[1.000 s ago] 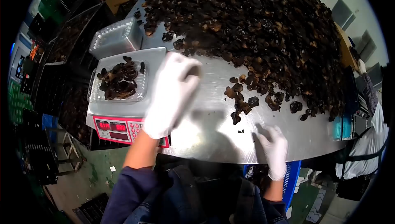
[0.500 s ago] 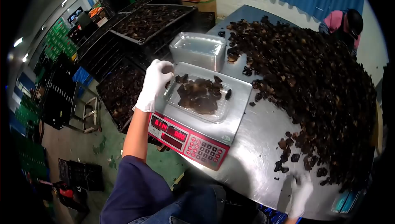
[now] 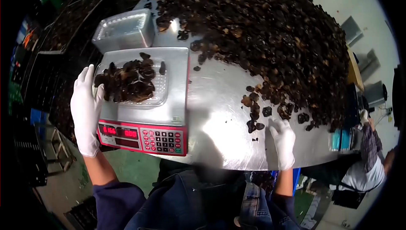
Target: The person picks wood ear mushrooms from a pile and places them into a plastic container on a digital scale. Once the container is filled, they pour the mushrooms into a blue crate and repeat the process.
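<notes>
A clear plastic tray (image 3: pixel 161 90) with dark, glossy wood ear mushrooms (image 3: pixel 132 80) in it sits on the steel pan of a red scale (image 3: pixel 141 138). Its lit display appears to read 0.166 and 0.00. My gloved left hand (image 3: pixel 86 107) is at the tray's left side, fingers stretched and thumb apart, near the mushrooms at the rim. On the steel table to the right, my gloved right hand (image 3: pixel 283 143) is low beside a few loose mushrooms (image 3: pixel 253 109), its fingers slightly bent and apart, with nothing visible in them.
A large heap of wood ear mushrooms (image 3: pixel 270 39) covers the table's far and right side. Stacked clear trays (image 3: pixel 124 31) stand behind the scale. Dark crates (image 3: pixel 63 39) are at the left. Another person (image 3: pixel 368 175) is at the right, and part of one shows beyond the heap.
My view has turned rightward. My left hand has gone from bent fingers at the tray's far left corner to stretched fingers at its side. The display changed from about 0.114 to 0.166.
</notes>
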